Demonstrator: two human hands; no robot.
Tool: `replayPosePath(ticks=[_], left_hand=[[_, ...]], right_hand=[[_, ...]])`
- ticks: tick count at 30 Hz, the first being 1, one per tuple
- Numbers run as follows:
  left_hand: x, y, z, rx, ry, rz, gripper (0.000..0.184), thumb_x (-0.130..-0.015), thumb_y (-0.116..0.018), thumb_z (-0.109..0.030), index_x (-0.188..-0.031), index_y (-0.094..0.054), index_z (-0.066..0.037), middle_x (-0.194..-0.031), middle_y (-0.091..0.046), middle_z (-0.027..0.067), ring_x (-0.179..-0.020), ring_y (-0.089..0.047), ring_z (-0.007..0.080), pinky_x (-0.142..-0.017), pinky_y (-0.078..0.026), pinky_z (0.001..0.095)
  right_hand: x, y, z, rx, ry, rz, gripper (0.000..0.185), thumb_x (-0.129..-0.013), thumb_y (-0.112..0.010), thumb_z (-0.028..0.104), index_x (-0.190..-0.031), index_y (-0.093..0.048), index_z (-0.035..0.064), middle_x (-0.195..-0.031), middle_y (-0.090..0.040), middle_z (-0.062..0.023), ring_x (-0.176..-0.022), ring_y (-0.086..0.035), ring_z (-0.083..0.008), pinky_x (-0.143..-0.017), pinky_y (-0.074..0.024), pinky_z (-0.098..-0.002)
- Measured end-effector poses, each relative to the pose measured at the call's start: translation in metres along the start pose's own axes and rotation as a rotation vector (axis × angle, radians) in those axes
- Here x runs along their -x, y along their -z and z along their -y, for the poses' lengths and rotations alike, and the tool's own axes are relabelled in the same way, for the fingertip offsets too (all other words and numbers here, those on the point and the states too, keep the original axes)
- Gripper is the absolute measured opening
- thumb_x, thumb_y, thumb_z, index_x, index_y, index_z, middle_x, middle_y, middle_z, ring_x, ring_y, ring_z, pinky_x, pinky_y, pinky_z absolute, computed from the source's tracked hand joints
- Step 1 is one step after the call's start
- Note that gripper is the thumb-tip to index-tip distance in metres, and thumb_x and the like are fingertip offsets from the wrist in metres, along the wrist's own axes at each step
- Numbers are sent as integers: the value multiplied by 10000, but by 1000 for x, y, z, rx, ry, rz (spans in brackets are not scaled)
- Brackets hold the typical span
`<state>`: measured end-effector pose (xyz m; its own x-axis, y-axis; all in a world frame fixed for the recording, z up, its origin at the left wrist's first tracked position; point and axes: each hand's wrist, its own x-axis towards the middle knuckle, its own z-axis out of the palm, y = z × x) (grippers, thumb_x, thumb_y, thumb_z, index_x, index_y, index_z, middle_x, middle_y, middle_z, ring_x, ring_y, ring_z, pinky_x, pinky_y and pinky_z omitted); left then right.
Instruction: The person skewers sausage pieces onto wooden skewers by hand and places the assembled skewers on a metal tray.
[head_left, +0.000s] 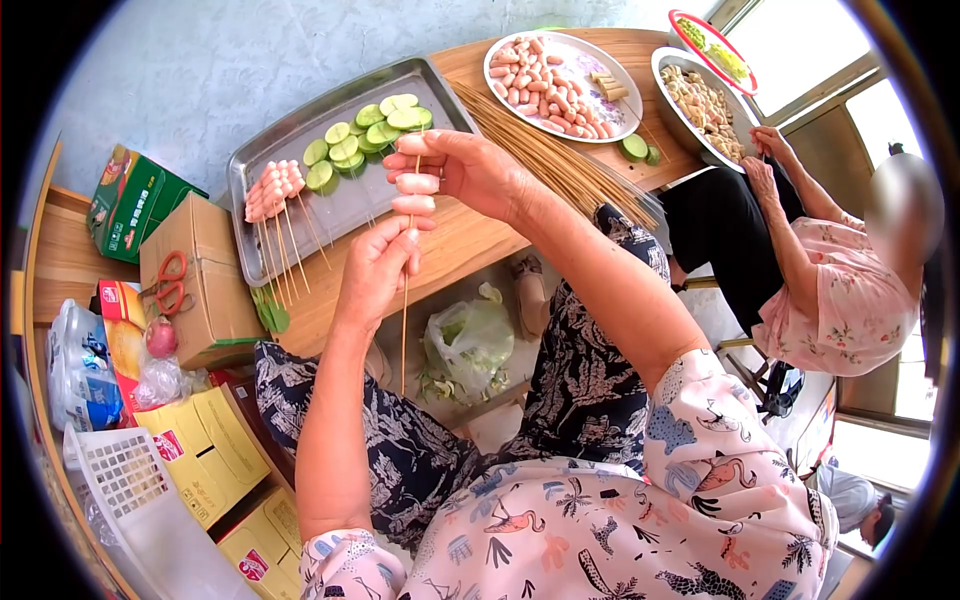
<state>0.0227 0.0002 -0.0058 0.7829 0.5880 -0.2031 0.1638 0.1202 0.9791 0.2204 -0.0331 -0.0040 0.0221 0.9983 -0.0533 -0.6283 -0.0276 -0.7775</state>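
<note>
My left hand [375, 265] is closed around a thin wooden skewer [404, 340], its lower end hanging down over my lap. Several small pink sausages [417, 184] are threaded across the upper part of the skewer. At the top, my right hand [475, 172] pinches the uppermost sausage by the skewer's tip. Behind my hands, a metal tray [290, 135] bears skewers of green round slices [345, 150], which look like cucumber or squash. Finished-looking sausage skewers [272, 190] lie at the tray's left end, sticks over its near edge.
Loose skewers [560, 150] lie right of the tray, near a plate [603, 62] of sausages. A co-worker [835, 280] sits at right with hands by a metal bowl [662, 85] of food. Boxes [200, 280] and scissors [172, 285] stand left. A plastic bag [468, 345] lies below.
</note>
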Motion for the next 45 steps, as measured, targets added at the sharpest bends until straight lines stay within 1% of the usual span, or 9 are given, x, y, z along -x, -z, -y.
replayPosePath(ticks=[8, 15, 18, 20, 25, 32, 35, 41, 45], left_hand=[[0, 0, -2, -9, 11, -31, 242, -972, -488, -213, -1083, -621, -45, -634, -472, -68, -523, -363, 0, -462, -272, 147], [-2, 1, 0, 35, -12, -66, 243, -976, -495, -230, -1090, -622, -58, -646, -479, -61, -522, -372, 2, -457, -271, 147], [-3, 1, 2, 42, -28, -70, 242, -975, -501, -234, -1089, -625, -60, -649, -486, -59, -518, -381, 2, -453, -273, 146], [-4, 1, 3, 45, -38, -76, 239, -973, -505, -233, -1085, -628, -61, -648, -490, -59, -514, -387, 3, -450, -275, 145], [-3, 1, 1, 62, 6, -129, 197, -955, -508, -162, -1028, -652, -50, -653, -515, -56, -525, -385, 8, -474, -309, 156], [-4, 2, 4, 69, -2, -137, 192, -956, -513, -167, -1011, -654, -49, -649, -513, -56, -525, -385, 7, -470, -309, 158], [-5, 4, 7, 54, -11, -120, 217, -967, -519, -223, -1030, -638, -52, -651, -503, -54, -500, -396, 3, -437, -278, 139], [-4, 2, 4, 59, -15, -105, 223, -968, -521, -231, -1000, -645, -48, -659, -502, -57, -509, -394, 5, -447, -283, 138], [-5, 2, 5, 52, -21, -117, 223, -970, -517, -228, -1002, -645, -48, -660, -499, -57, -508, -390, 5, -447, -283, 138]], right_hand=[[-6, 0, -11, 95, -32, 9, 354, -973, -431, 251, -1131, -549, -44, -1106, -614, -188, -1012, -600, -245, -919, -462, -350], [3, -13, -12, 15, -33, -3, 314, -975, -482, 205, -1194, -501, -19, -1166, -586, -199, -1009, -614, -233, -863, -497, -349], [0, -10, -19, 57, -58, 23, 379, -939, -558, 149, -1270, -438, 11, -1173, -579, -163, -1047, -610, -230, -849, -504, -345], [0, -12, -26, 16, -51, 23, 470, -900, -615, 105, -1311, -398, 37, -1131, -587, -90, -1071, -605, -223, -840, -501, -327], [2, -14, -29, -9, -102, 38, 510, -880, -639, 102, -1326, -395, 72, -1082, -587, -17, -1096, -596, -215, -879, -485, -342], [4, -16, -32, -6, -113, 17, 529, -873, -642, 97, -1344, -400, 97, -1081, -590, 38, -1111, -591, -211, -893, -480, -357], [5, -17, -32, 4, -94, 12, 474, -876, -655, 124, -1304, -452, 124, -996, -619, 30, -1004, -631, -149, -835, -508, -309], [3, -14, -31, -29, -74, -43, 308, -955, -547, 239, -1197, -536, 49, -979, -668, -92, -932, -638, -171, -805, -515, -294], [4, -15, -31, -7, -70, -48, 277, -957, -542, 236, -1131, -574, 22, -979, -666, -86, -914, -638, -168, -803, -517, -300]])
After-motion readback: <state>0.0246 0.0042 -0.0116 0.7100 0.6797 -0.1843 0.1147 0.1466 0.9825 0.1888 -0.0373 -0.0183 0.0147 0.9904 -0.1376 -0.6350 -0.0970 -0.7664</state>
